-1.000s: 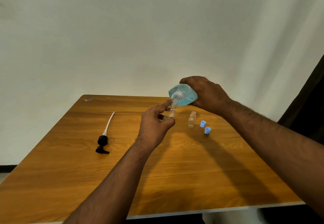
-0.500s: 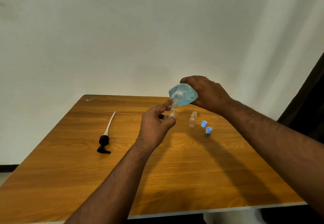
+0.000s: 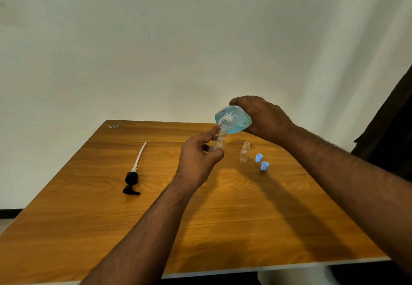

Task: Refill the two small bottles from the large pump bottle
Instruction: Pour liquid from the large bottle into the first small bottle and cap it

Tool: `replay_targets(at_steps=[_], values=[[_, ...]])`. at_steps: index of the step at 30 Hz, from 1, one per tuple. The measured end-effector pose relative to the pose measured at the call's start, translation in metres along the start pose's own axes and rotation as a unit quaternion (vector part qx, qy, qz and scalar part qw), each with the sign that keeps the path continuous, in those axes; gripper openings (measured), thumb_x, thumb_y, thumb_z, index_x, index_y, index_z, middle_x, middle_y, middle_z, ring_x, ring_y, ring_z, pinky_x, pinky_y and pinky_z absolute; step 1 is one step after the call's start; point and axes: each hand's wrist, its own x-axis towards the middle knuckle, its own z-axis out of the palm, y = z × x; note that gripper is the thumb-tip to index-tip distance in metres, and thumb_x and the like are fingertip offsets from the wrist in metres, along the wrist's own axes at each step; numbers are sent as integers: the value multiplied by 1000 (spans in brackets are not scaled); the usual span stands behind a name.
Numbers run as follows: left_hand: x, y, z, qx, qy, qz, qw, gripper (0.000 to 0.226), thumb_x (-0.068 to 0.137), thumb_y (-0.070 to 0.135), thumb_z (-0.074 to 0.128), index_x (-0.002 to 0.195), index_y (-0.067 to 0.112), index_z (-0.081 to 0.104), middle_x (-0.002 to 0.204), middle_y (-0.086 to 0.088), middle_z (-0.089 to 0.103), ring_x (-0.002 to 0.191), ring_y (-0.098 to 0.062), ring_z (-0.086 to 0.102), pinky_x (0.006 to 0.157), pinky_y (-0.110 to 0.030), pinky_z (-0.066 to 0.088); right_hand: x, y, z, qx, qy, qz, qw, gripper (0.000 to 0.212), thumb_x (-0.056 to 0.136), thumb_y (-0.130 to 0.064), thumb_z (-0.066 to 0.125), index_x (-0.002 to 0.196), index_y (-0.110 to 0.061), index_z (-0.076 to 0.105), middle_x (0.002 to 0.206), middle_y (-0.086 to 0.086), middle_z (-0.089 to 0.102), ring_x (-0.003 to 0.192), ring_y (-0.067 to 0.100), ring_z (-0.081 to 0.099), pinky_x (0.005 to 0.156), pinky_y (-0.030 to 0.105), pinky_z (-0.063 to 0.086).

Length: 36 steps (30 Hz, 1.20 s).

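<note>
Far L near the table's back corner: small scrap (image 3: 113, 126), too small to tell what. Then the pump head (image 3: 131, 178), black plastic w/ long white dip tube, lying flat on the wood-grain table (image 3: 89, 229), well apart from the bottles. Left hand (image 3: 197, 159) pinches a small clear bottle (image 3: 219, 142) btwn thumb & fingers, held above the tabletop, its neck right under the mouth of the large bottle (image 3: 234, 119). That one is clear plastic w/ blue liquid, tipped over mouth-down, gripped round its body by the right hand (image 3: 265, 117). R of that, second small clear bottle (image 3: 244, 152) stands upright & uncapped on the table, just beside two light-blue ribbed caps (image 3: 262, 162). Smooth glossy tabletop w/ pale edge; plain off-white wall (image 3: 156, 50) behind; dark curtain-like shape (image 3: 392, 128) at far R.
</note>
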Motion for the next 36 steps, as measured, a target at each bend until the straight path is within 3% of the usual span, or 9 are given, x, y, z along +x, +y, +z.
replay_targets(at_steps=[36], values=[[0,-1,2,3,-1,1,1000,60,81,4,70,136,20,55,115,11,65,92,-7,62,78,-26,57,2,5,3,-15,-9,4,1000,55,83,-44,68,130,-24,48,129,1,58,115,22,53,89,37,45]])
